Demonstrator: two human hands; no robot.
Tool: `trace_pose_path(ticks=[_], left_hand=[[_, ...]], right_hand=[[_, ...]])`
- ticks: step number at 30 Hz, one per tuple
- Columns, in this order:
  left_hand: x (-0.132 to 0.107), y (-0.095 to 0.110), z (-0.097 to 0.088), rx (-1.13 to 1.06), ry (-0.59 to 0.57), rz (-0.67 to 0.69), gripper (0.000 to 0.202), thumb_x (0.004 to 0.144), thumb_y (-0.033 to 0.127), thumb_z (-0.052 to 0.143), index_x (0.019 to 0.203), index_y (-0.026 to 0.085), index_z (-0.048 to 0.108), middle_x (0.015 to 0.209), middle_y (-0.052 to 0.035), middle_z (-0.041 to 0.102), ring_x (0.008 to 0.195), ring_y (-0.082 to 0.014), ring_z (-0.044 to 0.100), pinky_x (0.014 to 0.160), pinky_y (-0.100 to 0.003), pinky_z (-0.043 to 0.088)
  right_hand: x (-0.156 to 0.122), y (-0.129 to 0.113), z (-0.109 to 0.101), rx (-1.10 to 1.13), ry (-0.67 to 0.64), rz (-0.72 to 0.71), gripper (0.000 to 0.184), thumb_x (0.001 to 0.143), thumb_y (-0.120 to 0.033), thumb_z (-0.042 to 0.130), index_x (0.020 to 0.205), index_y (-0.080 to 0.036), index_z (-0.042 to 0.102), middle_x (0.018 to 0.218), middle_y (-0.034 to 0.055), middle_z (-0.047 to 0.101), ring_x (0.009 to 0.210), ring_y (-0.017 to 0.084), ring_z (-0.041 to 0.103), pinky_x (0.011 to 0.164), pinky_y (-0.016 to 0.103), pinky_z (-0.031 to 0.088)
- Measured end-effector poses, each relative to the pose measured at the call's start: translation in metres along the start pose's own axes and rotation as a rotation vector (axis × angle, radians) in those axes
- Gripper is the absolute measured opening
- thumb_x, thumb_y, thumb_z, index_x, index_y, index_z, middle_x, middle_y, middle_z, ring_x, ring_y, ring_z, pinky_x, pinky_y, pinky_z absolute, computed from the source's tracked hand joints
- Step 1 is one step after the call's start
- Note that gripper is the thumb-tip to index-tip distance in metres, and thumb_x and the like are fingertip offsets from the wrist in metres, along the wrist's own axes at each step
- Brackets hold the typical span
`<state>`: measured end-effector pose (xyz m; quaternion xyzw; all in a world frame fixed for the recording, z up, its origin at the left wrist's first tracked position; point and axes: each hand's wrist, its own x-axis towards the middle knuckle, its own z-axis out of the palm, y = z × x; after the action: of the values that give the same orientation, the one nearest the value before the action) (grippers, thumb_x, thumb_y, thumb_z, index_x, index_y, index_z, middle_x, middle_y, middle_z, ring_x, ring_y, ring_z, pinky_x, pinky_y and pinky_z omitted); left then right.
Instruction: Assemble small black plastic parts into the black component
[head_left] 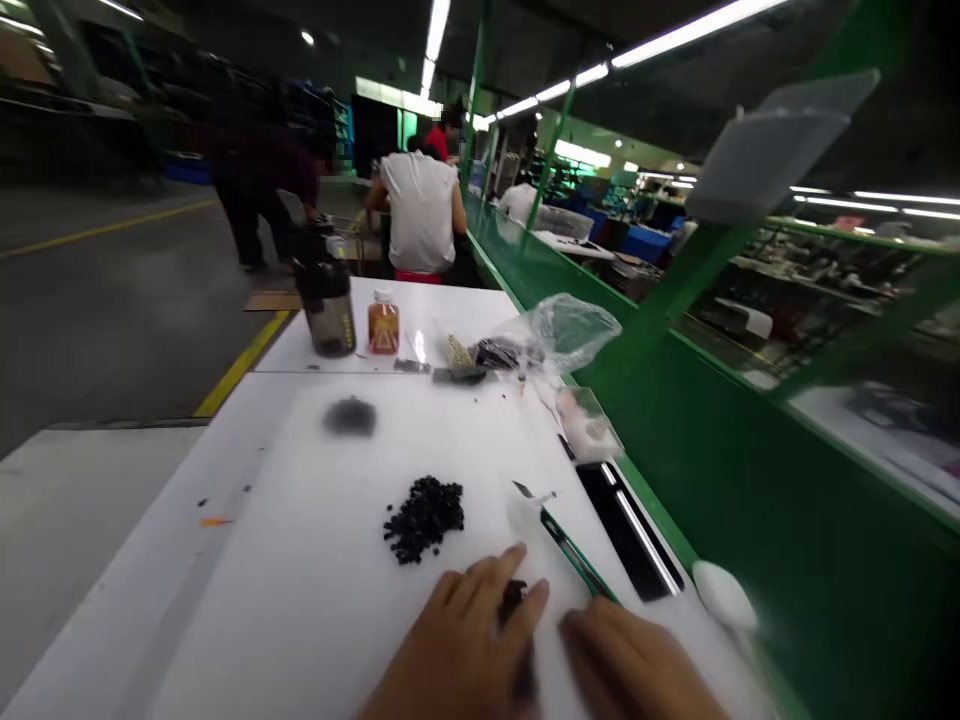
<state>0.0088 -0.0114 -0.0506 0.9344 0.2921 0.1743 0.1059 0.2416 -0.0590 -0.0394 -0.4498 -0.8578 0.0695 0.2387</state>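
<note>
My left hand (pixel 465 640) rests at the near edge of the white worktable (pixel 300 580), its thumb and fingers pinched on a small black part (pixel 514 597). Just beyond it lies a pile of several small black parts (pixel 424 516). My right hand (pixel 637 665) sits close beside the left, fingers curled; a green-handled craft knife (pixel 570 545) runs from it toward the pile, blade tip forward. Whether the right hand grips the knife is unclear.
A dark smudge-like clump (pixel 349 416), a dark tumbler (pixel 324 295), an orange bottle (pixel 383 323) and a clear plastic bag (pixel 570 330) stand farther back. A black tray (pixel 630 525) and white oval object (pixel 724 595) line the right edge by the green frame (pixel 750 480). People work ahead.
</note>
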Motion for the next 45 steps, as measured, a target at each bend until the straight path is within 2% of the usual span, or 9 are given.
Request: trace_pose_path(ticks=[3, 8, 13, 17, 29, 34, 36, 40, 45], left_hand=[[0.000, 0.004, -0.007, 0.020, 0.028, -0.044, 0.078, 0.077, 0.017, 0.063, 0.150, 0.020, 0.035, 0.155, -0.0181, 0.039, 0.130, -0.0348, 0.051, 0.099, -0.050, 0.050], [-0.004, 0.005, -0.009, -0.020, 0.055, -0.045, 0.078, 0.083, 0.021, 0.059, 0.154, 0.024, 0.028, 0.161, -0.0117, 0.031, 0.132, -0.0336, 0.047, 0.101, -0.051, 0.050], [-0.004, 0.002, -0.018, -0.083, -0.033, -0.076, 0.075, 0.087, 0.024, 0.058, 0.155, 0.028, 0.025, 0.161, -0.0089, 0.030, 0.135, -0.0335, 0.045, 0.105, -0.051, 0.047], [-0.003, 0.001, -0.027, -0.148, -0.057, -0.087, 0.077, 0.086, 0.022, 0.059, 0.155, 0.030, 0.025, 0.159, -0.0064, 0.033, 0.138, -0.0316, 0.042, 0.111, -0.049, 0.044], [-0.001, 0.004, -0.051, -0.302, -0.118, -0.141, 0.079, 0.082, 0.012, 0.053, 0.153, 0.032, 0.028, 0.153, -0.0056, 0.043, 0.139, -0.0287, 0.044, 0.112, -0.050, 0.044], [-0.002, 0.004, -0.052, -0.469, -0.081, -0.271, 0.071, 0.085, 0.012, 0.045, 0.150, 0.036, 0.034, 0.153, -0.0019, 0.043, 0.139, -0.0251, 0.045, 0.109, -0.045, 0.048], [0.000, 0.003, -0.051, -0.546, -0.023, -0.413, 0.058, 0.090, 0.018, 0.045, 0.145, 0.037, 0.043, 0.148, -0.0017, 0.050, 0.130, -0.0247, 0.054, 0.097, -0.039, 0.057], [0.005, 0.000, -0.050, -0.737, 0.070, -0.745, 0.040, 0.094, 0.035, 0.047, 0.133, 0.030, 0.055, 0.126, -0.0056, 0.065, 0.101, -0.0220, 0.067, 0.073, -0.031, 0.060], [0.006, -0.002, -0.051, -0.876, 0.131, -0.848, 0.038, 0.094, 0.040, 0.050, 0.129, 0.028, 0.056, 0.123, -0.0064, 0.065, 0.112, -0.0242, 0.063, 0.090, -0.038, 0.055]], right_hand=[[0.002, -0.006, 0.001, 0.097, -0.008, 0.125, 0.025, 0.111, -0.017, 0.030, 0.115, -0.019, 0.055, 0.092, 0.0057, 0.054, 0.074, 0.020, 0.058, 0.063, 0.029, 0.051], [-0.004, -0.007, 0.007, 0.187, 0.151, 0.154, 0.028, 0.111, -0.013, 0.038, 0.134, -0.020, 0.053, 0.104, 0.0073, 0.056, 0.085, 0.020, 0.059, 0.074, 0.029, 0.051], [0.005, -0.007, 0.004, 0.348, 0.320, 0.311, 0.015, 0.107, -0.017, 0.048, 0.116, -0.021, 0.060, 0.097, 0.0030, 0.059, 0.080, 0.017, 0.060, 0.065, 0.025, 0.048], [0.007, -0.005, 0.001, 0.401, 0.281, 0.338, 0.013, 0.107, -0.019, 0.049, 0.110, -0.019, 0.062, 0.085, 0.0014, 0.057, 0.066, 0.015, 0.056, 0.058, 0.024, 0.045], [0.007, 0.000, -0.005, 0.488, 0.105, 0.214, 0.023, 0.105, -0.015, 0.047, 0.117, -0.022, 0.066, 0.097, 0.0021, 0.057, 0.077, 0.015, 0.056, 0.067, 0.026, 0.045], [0.001, -0.006, -0.002, 0.410, 0.138, 0.226, 0.017, 0.107, -0.020, 0.049, 0.121, -0.021, 0.059, 0.094, 0.0017, 0.053, 0.076, 0.016, 0.054, 0.066, 0.027, 0.042], [0.000, -0.011, -0.001, 0.364, 0.125, 0.240, 0.012, 0.110, -0.026, 0.048, 0.116, -0.021, 0.056, 0.096, 0.0020, 0.051, 0.078, 0.017, 0.055, 0.069, 0.029, 0.042], [0.010, -0.029, 0.008, 0.132, 0.014, 0.248, 0.028, 0.113, -0.043, 0.039, 0.103, -0.019, 0.051, 0.095, 0.0043, 0.049, 0.074, 0.020, 0.055, 0.062, 0.031, 0.041], [0.047, -0.055, 0.027, -0.347, -0.001, 0.256, 0.035, 0.081, -0.036, 0.081, 0.082, -0.019, 0.050, 0.079, 0.0024, 0.044, 0.055, 0.022, 0.052, 0.043, 0.029, 0.033]])
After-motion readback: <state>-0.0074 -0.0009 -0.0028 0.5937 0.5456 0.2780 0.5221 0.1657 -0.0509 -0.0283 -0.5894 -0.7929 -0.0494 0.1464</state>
